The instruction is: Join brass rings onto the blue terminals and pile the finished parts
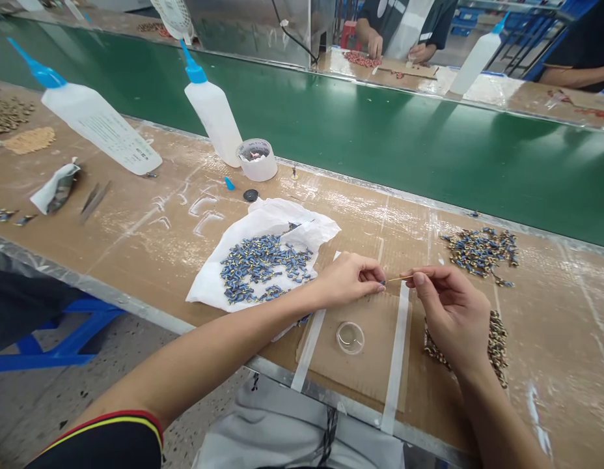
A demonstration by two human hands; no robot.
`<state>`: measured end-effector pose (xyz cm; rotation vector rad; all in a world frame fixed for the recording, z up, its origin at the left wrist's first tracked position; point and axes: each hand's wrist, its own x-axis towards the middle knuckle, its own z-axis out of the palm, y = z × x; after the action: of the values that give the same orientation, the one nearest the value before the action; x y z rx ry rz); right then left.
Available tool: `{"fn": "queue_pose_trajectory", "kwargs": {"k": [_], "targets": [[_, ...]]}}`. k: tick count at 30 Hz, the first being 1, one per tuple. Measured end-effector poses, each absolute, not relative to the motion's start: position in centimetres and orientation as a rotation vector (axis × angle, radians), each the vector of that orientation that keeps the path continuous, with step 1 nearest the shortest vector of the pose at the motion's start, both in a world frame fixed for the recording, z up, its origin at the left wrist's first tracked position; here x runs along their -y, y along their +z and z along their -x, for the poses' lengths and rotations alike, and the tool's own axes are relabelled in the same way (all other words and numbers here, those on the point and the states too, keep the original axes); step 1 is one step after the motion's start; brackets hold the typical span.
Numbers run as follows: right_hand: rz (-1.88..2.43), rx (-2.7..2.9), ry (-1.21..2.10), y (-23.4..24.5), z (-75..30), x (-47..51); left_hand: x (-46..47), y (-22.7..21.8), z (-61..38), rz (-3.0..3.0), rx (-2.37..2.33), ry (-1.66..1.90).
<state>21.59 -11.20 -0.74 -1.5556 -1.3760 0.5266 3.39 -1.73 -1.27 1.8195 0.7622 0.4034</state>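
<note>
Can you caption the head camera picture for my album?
Right hand holds a thin yellow stick toward a tiny blue piece in the left hand, near a clear dish.

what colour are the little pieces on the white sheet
The little pieces are blue and yellow; see the head view.

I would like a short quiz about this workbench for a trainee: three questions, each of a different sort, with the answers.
1. The right hand holds: a) a bottle, b) a thin stick, c) tweezers.
2. True or false: the clear cup is between two white strips.
3. Which hand is nearer to the white sheet?

Key: 1 b; 2 true; 3 the left hand.
</note>
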Motion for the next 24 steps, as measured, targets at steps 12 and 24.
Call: {"fn": "queue_pose_trajectory", "kwargs": {"k": [12, 24], "targets": [[1.610, 1.474, 0.449, -0.79, -21.34, 11.25, 1.74, -1.44, -3.37, -1.846, -0.716, 0.403], [1.598, 1.611, 0.338, -0.69, -21.34, 11.08, 1.79, -0.95, -3.35, -1.864, -0.738, 0.376]]}}
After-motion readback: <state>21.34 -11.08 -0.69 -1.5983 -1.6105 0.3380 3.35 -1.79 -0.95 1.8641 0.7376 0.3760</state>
